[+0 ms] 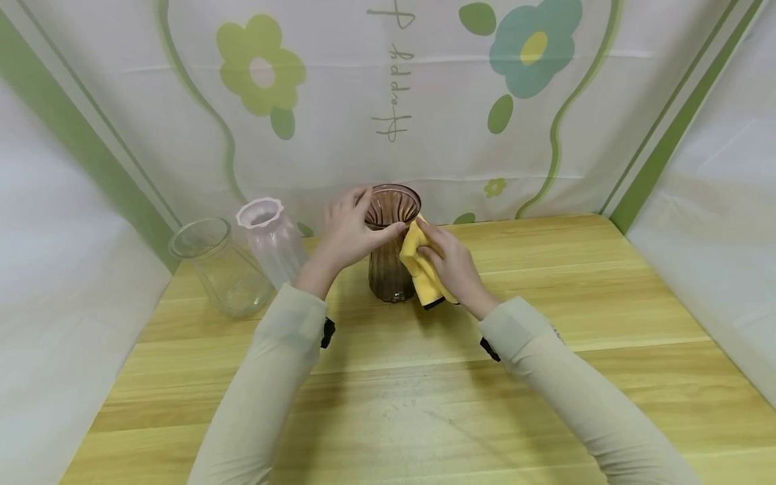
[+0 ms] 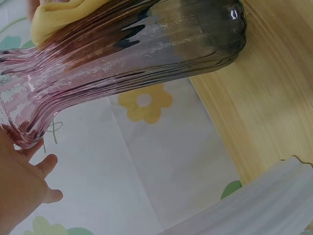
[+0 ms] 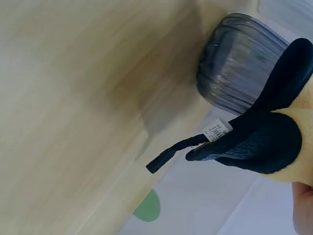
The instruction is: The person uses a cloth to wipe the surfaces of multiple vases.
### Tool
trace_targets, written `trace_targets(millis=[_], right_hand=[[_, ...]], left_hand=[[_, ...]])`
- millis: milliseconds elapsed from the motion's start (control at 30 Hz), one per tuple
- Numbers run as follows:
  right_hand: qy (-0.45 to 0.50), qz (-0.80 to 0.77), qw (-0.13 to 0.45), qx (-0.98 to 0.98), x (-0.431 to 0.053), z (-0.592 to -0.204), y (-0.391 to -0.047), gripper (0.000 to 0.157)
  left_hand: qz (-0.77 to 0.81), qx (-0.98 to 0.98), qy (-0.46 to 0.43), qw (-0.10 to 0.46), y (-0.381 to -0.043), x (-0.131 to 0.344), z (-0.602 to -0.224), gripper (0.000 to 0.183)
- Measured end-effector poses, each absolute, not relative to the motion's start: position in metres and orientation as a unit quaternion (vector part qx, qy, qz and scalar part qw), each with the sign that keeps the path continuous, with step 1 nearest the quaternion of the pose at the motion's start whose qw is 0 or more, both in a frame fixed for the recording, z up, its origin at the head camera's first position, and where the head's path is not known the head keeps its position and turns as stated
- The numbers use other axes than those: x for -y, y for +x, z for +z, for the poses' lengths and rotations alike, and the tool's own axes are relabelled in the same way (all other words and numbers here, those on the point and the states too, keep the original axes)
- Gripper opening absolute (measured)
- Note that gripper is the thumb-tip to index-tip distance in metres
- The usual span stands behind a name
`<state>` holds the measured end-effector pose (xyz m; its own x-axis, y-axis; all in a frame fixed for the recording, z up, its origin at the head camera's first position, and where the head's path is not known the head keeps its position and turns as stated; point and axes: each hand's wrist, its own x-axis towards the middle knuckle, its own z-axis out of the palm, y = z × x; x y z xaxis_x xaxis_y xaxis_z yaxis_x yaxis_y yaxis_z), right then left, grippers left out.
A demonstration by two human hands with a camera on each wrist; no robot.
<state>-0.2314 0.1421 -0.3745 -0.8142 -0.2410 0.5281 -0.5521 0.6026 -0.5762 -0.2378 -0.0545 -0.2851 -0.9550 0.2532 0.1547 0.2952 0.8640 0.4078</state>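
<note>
A ribbed, brownish-purple glass vase (image 1: 388, 273) stands upright near the table's back edge, its flared rim uppermost. My left hand (image 1: 348, 232) holds it at the rim, thumb along the near side and fingers at the left; in the left wrist view several fingers of that hand spread past the rim. Between the fingers and thumb of my right hand (image 1: 451, 263) is a yellow cloth (image 1: 424, 283), pressed against the vase's right side just below the rim. The cloth's dark underside (image 3: 259, 147) and a small white label show in the right wrist view.
Left of the hands stand a pinkish-white vase (image 1: 275, 249) with a scalloped rim and a clear glass vase (image 1: 227, 283). The wood-grain table (image 1: 394, 404) extends toward me. A printed floral curtain (image 1: 339, 87) hangs right behind it.
</note>
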Motion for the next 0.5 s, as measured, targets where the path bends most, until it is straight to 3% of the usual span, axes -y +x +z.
trace_targets(millis=[267,500], right_hand=[[0.225,0.377,0.174,0.882,-0.14,-0.375,-0.23,0.053],[0.216,0.356,0.111,0.902,-0.148,-0.397,-0.228,0.053]], left_hand=[[-0.221,0.963,-0.15,0.031,-0.238,0.057,-0.286,0.093],[-0.222,0.964,-0.142,0.035,-0.237,0.056,-0.288,0.096]])
